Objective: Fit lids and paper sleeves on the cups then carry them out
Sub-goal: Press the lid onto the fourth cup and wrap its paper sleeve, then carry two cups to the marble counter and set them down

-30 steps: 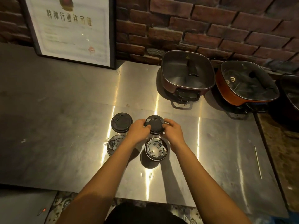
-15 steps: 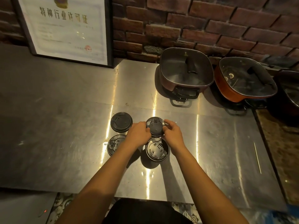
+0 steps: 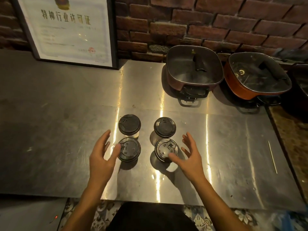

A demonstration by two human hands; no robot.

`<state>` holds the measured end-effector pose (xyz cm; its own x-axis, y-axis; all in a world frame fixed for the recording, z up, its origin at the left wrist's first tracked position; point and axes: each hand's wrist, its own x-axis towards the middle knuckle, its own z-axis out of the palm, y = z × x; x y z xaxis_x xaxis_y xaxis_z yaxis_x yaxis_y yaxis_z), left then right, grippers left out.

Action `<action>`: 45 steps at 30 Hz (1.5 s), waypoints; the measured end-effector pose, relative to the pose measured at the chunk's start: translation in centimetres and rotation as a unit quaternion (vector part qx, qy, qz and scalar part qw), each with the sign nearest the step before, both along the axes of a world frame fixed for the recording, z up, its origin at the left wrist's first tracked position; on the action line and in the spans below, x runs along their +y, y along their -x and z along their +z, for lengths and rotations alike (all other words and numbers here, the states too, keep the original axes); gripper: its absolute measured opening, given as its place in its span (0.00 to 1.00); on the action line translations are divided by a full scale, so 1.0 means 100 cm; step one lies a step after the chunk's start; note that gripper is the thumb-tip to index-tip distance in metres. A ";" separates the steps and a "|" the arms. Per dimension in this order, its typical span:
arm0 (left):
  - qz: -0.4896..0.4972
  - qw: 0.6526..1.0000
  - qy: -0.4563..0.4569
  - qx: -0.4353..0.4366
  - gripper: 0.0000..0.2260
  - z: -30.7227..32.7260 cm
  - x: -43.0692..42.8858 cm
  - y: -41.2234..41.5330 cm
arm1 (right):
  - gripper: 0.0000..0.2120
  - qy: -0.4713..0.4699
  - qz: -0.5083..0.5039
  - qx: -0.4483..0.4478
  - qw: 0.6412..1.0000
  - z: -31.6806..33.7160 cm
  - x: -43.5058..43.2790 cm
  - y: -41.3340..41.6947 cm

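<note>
Left hand [image 3: 101, 157] released, fingers spread, palm facing in; thumb tip overlaps the near-left cup's lid [image 3: 129, 149] in view, can't tell if it's touching. Right hand [image 3: 190, 158] also released, fingers splayed, thumb over the edge of the near-right cup's lid [image 3: 165, 150], contact unclear too. I'm gripping nothing w/ either hand.

4 cups on the steel bench [image 3: 66, 130] in a 2x2 grid, all seen from above, all w/ black lids on: far-left [image 3: 129, 124], far-right [image 3: 164, 127], plus the 2 near ones between my hands. Left pair nearly touching front-to-back, same for right pair; clear gap between the L and R columns. Cup bodies mostly hidden under the lids, so can't tell re sleeves.

Further out: thin stick [image 3: 272, 159] lying on the bench, well apart to the right. At the back right, 2 square elec. pots w/ glass lids, dark one [image 3: 194, 70] and orange one [image 3: 256, 77] just beside it, orange one tilted. Framed certificate [image 3: 66, 30] leaning on the brick wall [image 3: 216, 22] at back left. Patterned floor tiles [image 3: 103, 212] visible below the bench's near edge.
</note>
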<state>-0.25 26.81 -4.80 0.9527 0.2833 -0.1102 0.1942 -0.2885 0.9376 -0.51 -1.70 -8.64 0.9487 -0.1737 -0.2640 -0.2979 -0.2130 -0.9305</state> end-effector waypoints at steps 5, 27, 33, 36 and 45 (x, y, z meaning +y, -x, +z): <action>-0.066 0.990 0.014 0.127 0.50 -0.037 0.005 0.013 | 0.62 0.015 -0.003 0.030 0.999 -0.022 0.029 0.014; -0.225 0.955 0.066 0.183 0.46 -0.049 -0.055 0.003 | 0.24 0.025 -0.204 0.008 0.979 -0.030 0.018 0.071; -0.368 0.908 0.057 0.193 0.28 -0.037 -0.132 0.032 | 0.21 0.013 -0.304 -0.003 0.952 -0.007 -0.029 0.144; -0.454 0.867 0.063 0.194 0.20 -0.027 -0.182 0.071 | 0.18 -0.011 -0.369 -0.001 0.930 0.000 -0.053 0.207; -0.589 0.770 0.046 0.243 0.25 -0.016 -0.291 0.246 | 0.10 -0.050 -0.529 -0.015 0.847 0.016 -0.097 0.437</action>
<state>-24.83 -2.29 -6.38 0.3830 -0.7747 -0.5031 0.1837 -0.4699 0.8634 -44.25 -11.44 -6.99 0.2816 -0.9096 -0.3053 -0.2485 0.2382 -0.9389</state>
